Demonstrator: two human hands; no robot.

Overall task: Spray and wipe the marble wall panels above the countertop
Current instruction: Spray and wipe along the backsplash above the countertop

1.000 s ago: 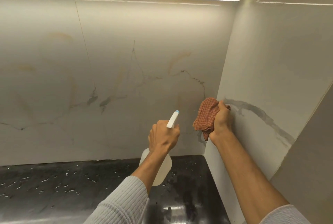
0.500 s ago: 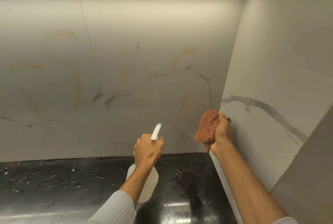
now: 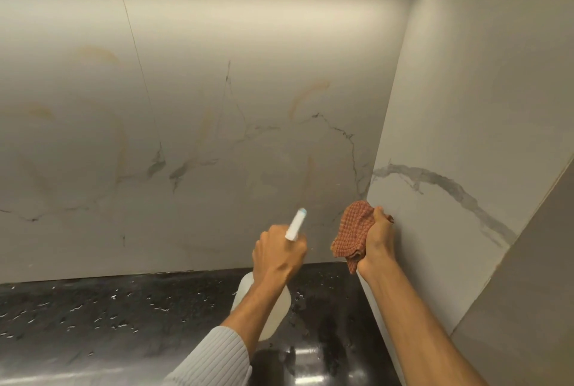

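STEP: spraying judged in hand | spray bottle (image 3: 273, 311) is gripped at the neck by left hand (image 3: 279, 249), just left of panel corner (image 3: 372, 180), nozzle aimed at back marble panel (image 3: 217, 137) | orange cloth (image 3: 352, 235) is bunched in right hand (image 3: 377, 243), low at the corner, above bench (image 3: 124, 308) | NEXT: trigger squeeze judged needed, then cloth swept over wetted marble

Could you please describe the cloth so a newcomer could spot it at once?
Find the corner where the marble wall panels meet above the black countertop. There the right hand grips a bunched cloth, the only reddish-orange, waffle-checked thing in sight.
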